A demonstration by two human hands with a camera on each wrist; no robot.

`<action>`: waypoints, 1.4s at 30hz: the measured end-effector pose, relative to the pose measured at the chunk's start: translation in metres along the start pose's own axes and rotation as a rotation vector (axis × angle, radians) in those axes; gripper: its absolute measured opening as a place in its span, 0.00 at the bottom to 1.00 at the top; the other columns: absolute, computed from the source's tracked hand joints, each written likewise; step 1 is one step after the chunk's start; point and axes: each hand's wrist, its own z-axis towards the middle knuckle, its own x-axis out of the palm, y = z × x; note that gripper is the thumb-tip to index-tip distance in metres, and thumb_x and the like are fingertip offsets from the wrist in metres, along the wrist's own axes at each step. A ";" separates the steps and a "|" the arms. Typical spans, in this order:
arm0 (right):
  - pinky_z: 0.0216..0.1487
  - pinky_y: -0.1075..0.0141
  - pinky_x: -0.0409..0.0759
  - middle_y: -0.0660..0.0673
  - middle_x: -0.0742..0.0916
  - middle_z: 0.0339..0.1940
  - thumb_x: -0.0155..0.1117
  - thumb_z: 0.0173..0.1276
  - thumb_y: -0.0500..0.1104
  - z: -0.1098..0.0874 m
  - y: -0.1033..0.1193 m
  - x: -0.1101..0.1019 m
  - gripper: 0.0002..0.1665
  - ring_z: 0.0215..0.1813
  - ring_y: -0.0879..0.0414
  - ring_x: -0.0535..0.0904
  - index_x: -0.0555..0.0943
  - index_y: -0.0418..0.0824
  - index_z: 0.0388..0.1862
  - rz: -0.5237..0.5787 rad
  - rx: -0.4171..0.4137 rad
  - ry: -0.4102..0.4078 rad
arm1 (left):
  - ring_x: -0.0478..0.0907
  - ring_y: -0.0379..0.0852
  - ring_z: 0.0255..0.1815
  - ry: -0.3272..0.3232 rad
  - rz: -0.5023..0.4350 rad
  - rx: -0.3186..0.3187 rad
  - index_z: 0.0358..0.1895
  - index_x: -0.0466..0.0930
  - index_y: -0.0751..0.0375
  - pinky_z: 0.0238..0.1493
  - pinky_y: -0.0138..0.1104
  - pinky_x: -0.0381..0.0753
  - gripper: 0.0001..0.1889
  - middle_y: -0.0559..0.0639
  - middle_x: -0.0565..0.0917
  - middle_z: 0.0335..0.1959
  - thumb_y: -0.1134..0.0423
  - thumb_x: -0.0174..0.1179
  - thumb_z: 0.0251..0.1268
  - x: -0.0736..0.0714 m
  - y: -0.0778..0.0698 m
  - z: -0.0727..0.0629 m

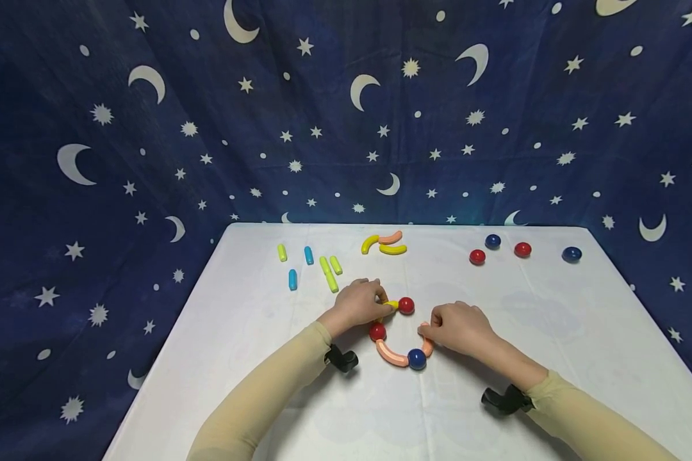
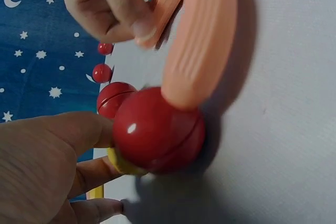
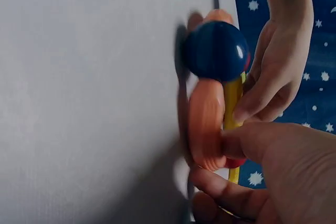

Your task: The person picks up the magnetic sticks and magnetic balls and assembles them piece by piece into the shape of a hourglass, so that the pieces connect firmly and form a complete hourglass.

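Note:
An incomplete ring of balls and curved rods lies on the white table. My left hand (image 1: 359,304) pinches a yellow curved rod (image 1: 391,305) between a red ball (image 1: 406,305) at its far end and another red ball (image 1: 377,331) nearer me. From that nearer ball an orange curved rod (image 1: 391,355) runs to a blue ball (image 1: 417,359). On the ring's right side, my right hand (image 1: 461,328) grips a second orange curved rod (image 3: 206,124) between thumb and fingers, its other end meeting the blue ball. A gap separates this rod's tip from the far red ball.
Short straight rods, lime (image 1: 329,274) and blue (image 1: 292,280), lie back left. Two yellow curved rods (image 1: 393,250) and an orange one (image 1: 391,239) sit at the back middle. Red balls (image 1: 522,250) and blue balls (image 1: 571,255) are back right. A star-patterned cloth (image 1: 323,128) hangs behind.

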 end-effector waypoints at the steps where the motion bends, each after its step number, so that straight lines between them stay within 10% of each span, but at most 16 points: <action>1: 0.30 0.59 0.63 0.52 0.76 0.16 0.70 0.65 0.60 0.002 -0.001 0.000 0.22 0.25 0.54 0.70 0.77 0.50 0.18 0.008 0.002 -0.017 | 0.72 0.56 0.68 0.005 -0.004 0.000 0.38 0.88 0.45 0.58 0.46 0.77 0.11 0.45 0.84 0.54 0.44 0.67 0.64 0.000 0.000 0.000; 6: 0.29 0.60 0.64 0.51 0.77 0.18 0.70 0.67 0.58 0.008 -0.006 0.000 0.20 0.26 0.54 0.71 0.77 0.48 0.23 0.034 0.013 -0.072 | 0.66 0.58 0.74 0.019 -0.023 -0.006 0.38 0.89 0.45 0.66 0.52 0.71 0.12 0.54 0.73 0.73 0.43 0.67 0.64 0.001 0.000 0.000; 25: 0.29 0.61 0.66 0.51 0.79 0.20 0.71 0.66 0.53 0.017 -0.003 -0.001 0.13 0.28 0.54 0.72 0.81 0.47 0.31 0.103 0.039 -0.051 | 0.70 0.58 0.70 -0.020 0.007 0.041 0.43 0.88 0.44 0.63 0.51 0.74 0.11 0.41 0.82 0.45 0.45 0.66 0.66 0.002 0.000 -0.001; 42: 0.28 0.61 0.64 0.52 0.78 0.21 0.70 0.66 0.49 0.023 -0.002 0.003 0.13 0.26 0.55 0.72 0.84 0.44 0.45 0.161 -0.023 -0.059 | 0.65 0.60 0.75 -0.015 0.003 0.026 0.46 0.89 0.45 0.69 0.55 0.68 0.13 0.52 0.76 0.71 0.45 0.66 0.68 0.003 -0.001 -0.001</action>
